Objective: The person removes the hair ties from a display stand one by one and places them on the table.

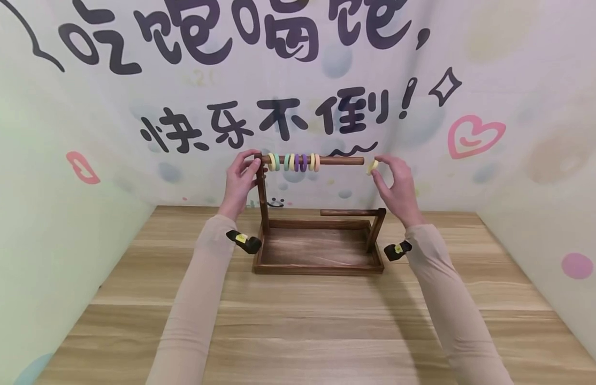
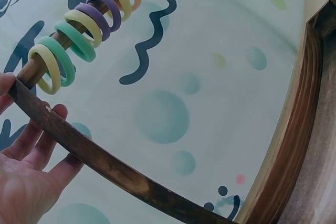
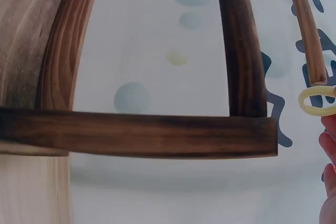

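A dark wooden stand has an upper rod (image 1: 346,160) on a tall left post (image 1: 263,200). Several rings hang on that rod: yellow, green, purple and, outermost, a peach ring (image 1: 316,162). My left hand (image 1: 237,184) grips the top of the post, thumb on the near side and fingers round behind it. Just off the rod's free right end, my right hand (image 1: 399,187) pinches a yellow ring (image 1: 372,167) between thumb and fingers. In the right wrist view, the held yellow ring (image 3: 306,109) is right by the rod's tip; most of that hand is cut off.
The stand's shallow tray base (image 1: 317,270) sits on the wood-grain table (image 1: 298,331). A shorter lower rod (image 1: 348,213) runs left from a right post (image 1: 375,232). Behind is a wall sheet (image 1: 298,69) with large writing; side walls flank the table.
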Motion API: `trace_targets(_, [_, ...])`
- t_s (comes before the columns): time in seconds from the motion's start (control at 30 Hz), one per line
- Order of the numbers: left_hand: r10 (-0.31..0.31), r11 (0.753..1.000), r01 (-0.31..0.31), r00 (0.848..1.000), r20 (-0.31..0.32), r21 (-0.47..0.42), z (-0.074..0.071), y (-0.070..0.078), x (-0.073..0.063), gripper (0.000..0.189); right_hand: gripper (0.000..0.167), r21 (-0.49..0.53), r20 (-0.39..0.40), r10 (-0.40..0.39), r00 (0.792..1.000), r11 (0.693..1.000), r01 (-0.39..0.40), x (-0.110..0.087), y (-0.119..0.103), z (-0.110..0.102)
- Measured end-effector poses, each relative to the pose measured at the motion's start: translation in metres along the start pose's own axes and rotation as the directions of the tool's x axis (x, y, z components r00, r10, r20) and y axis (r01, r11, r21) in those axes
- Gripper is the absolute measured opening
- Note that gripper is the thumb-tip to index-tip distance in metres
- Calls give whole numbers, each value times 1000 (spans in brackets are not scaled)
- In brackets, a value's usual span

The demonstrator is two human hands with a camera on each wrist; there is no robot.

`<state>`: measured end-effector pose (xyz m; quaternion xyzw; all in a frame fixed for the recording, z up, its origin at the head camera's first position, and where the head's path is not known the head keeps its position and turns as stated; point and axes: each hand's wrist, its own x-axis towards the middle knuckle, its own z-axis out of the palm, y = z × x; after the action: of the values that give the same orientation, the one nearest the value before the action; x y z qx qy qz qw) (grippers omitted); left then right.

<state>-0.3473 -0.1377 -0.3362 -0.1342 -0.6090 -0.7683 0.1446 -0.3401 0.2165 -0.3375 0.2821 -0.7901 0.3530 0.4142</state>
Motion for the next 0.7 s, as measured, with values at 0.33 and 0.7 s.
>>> trace_targets(0.33, [-12, 1000, 12, 1000, 7, -9, 0, 2, 0, 21, 29, 79, 4, 25, 1000, 997, -25, -11, -13, -4])
trace_targets(0.7, [-18, 1000, 18, 1000, 21, 3, -3, 3, 1, 23, 30, 139, 14, 38, 999, 990, -40, -22, -29, 3])
